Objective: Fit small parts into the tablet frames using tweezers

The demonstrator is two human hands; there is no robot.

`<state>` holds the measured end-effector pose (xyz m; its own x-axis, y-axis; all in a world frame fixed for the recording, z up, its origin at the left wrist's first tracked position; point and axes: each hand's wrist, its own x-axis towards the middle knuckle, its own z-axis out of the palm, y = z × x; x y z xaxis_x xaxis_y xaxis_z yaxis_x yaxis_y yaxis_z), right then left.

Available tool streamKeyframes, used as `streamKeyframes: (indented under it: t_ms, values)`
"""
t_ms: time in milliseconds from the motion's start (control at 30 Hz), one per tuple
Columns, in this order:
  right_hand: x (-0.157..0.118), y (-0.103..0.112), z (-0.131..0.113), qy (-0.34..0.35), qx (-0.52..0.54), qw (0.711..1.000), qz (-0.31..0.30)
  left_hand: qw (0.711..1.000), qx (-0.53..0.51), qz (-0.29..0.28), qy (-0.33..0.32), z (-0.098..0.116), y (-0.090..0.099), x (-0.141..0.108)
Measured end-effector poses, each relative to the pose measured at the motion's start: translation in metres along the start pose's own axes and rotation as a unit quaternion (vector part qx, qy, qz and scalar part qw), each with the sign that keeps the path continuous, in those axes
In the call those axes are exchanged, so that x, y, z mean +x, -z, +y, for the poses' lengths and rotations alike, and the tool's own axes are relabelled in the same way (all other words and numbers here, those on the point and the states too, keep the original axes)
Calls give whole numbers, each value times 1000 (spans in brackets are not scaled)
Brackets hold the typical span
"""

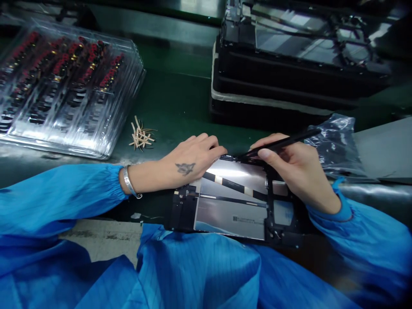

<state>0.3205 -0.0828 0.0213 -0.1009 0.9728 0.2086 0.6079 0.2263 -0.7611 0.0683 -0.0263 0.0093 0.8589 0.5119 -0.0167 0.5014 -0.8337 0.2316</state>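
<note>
A black device frame with a silvery metal back plate (225, 216) lies at the bench's near edge, against my blue gown. A dark flex cable with pale gold patches (233, 185) crosses the plate at a slant. Curled over the frame's far edge, my left hand (198, 156) presses there with bent fingers; whatever is under the fingertips is hidden. Pinched between thumb and fingers of my right hand (292, 165) is a pair of black tweezers (286, 140), slanted down to the left. Its tip meets the frame's far edge close to my left fingertips.
Clear plastic trays (128, 98) with red, black and gold parts are stacked at left. Beside them lies a small heap of tan strips (141, 136). Black frames (289, 73) are piled at the back right. A clear plastic bag (337, 146) rests right of my right hand.
</note>
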Motion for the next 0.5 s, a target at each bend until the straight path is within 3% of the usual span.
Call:
streamKeyframes:
  t_ms: [500]
  values:
    - [-1, -2, -3, 30, -26, 999, -5, 999, 4, 41, -13, -5, -9, -3]
